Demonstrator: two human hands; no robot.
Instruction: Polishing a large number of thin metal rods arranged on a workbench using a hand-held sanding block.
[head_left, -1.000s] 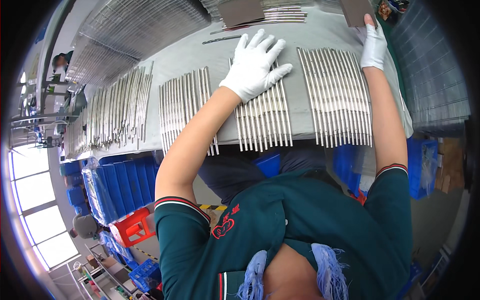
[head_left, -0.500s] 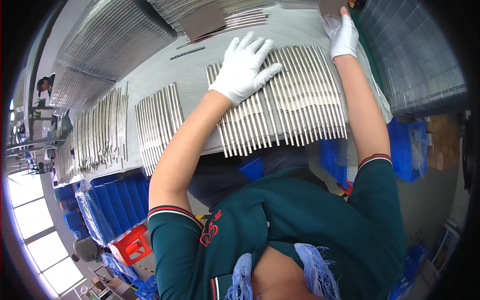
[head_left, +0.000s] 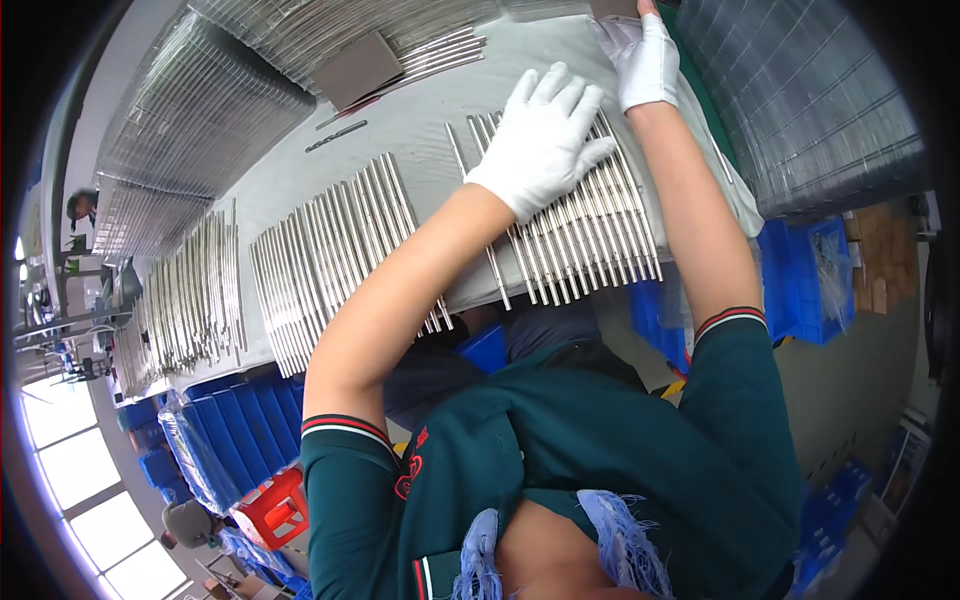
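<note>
My left hand, in a white glove, lies flat with fingers spread on a row of slim silver metal rods. One rod lies apart at that row's left side. My forearm crosses over part of another group of rods to the left. At the far right of the table, my gloved right hand has a bare thumb tip and is beside a grey-brown flat piece. Its fingers are partly hidden at the picture's upper edge, so whether they grip the piece cannot be told.
Further rods cover the table's left end. A drill bit and a grey board lie farther back. Stacks of clear plastic trays rise behind, with wrapped stacks at right. Blue bins and a red stool stand below.
Several rods from the row under my left hand now lie with the group to the left, and a gap separates the two. The whole view has shifted somewhat.
</note>
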